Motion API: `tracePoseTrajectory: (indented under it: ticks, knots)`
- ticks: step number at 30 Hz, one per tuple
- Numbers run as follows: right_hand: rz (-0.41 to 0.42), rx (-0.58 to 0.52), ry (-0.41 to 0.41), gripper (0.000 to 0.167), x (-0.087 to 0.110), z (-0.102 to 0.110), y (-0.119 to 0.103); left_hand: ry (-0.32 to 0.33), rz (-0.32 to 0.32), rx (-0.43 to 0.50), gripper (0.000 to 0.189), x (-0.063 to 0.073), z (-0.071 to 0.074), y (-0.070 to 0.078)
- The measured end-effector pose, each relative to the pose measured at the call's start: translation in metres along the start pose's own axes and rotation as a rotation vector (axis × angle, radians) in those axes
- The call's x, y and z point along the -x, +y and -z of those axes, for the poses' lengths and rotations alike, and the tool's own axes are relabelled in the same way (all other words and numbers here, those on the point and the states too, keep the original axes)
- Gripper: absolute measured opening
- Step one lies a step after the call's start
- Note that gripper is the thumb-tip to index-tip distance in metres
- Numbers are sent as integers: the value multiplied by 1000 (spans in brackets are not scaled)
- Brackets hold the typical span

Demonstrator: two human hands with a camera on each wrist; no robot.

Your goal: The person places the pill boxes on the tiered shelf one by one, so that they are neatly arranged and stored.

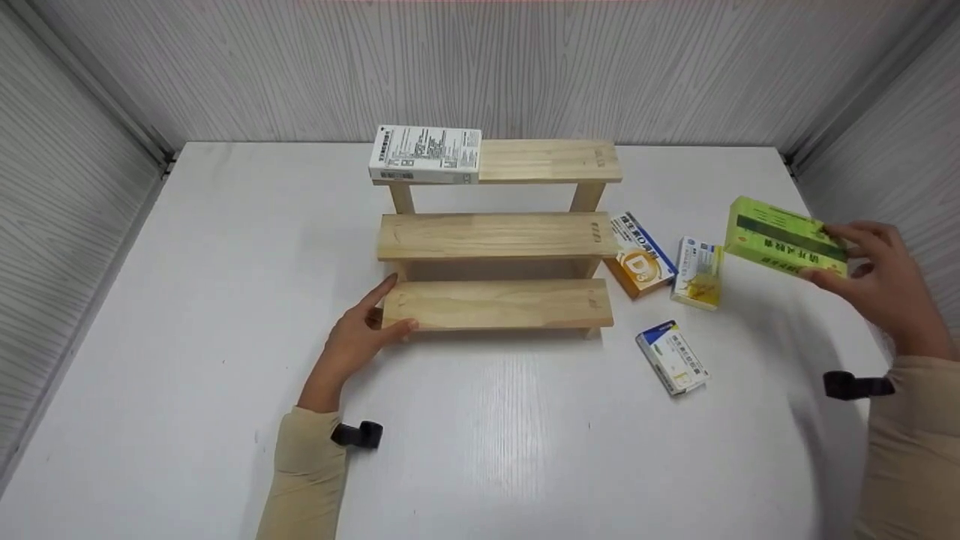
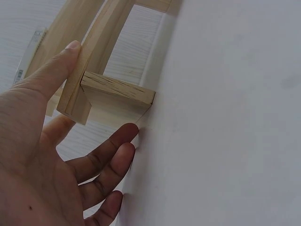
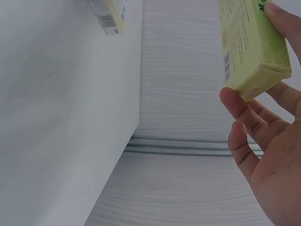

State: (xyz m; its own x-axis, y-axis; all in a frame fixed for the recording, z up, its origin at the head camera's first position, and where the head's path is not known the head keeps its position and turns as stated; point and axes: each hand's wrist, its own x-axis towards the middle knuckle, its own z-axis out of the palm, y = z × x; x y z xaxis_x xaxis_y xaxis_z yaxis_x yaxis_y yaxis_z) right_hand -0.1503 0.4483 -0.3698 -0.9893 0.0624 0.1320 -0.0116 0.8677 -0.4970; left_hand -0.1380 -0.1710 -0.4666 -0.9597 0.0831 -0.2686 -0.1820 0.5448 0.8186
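My right hand (image 1: pixel 885 274) holds a green medicine box (image 1: pixel 784 236) by its right end, thumb on the near side and fingers on the far side, raised over the right of the table. In the right wrist view the box's pale, barcoded side (image 3: pixel 237 44) shows. With thumb and index finger, my left hand (image 1: pixel 360 330) grips the left end of the lowest board of a three-step wooden rack (image 1: pixel 495 304). The left wrist view shows the other fingers (image 2: pixel 108 160) loosely bent below the board. A white printed box (image 1: pixel 427 154) lies on the top step's left end.
Right of the rack lie an orange-and-white vitamin D box (image 1: pixel 637 259), a white-and-yellow box (image 1: pixel 697 274) and, nearer, a white-and-blue box (image 1: pixel 673 360). The white table (image 1: pixel 495 442) is bordered by wood-grain panels (image 1: pixel 495 67) at the back and sides.
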Motion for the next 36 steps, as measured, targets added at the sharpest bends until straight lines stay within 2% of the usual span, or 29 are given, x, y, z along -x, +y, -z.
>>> tracePoseTrajectory:
  ticks: [6, 14, 25, 36]
  knots:
    - [23, -67, 26, 70, -19, -6, -28, 1, 2, 4, 88, 1, 1, 0]
    - [79, -187, 32, 63, -40, -19, -65, 9, -40, 28, 85, 2, 3, -2]
    - [194, -246, -2, 60, -61, -36, -119, -1, -27, 22, 85, 1, 1, -1]
    - [274, -238, -94, 64, -76, -56, -171, -6, -2, 34, 87, 0, 1, 0]
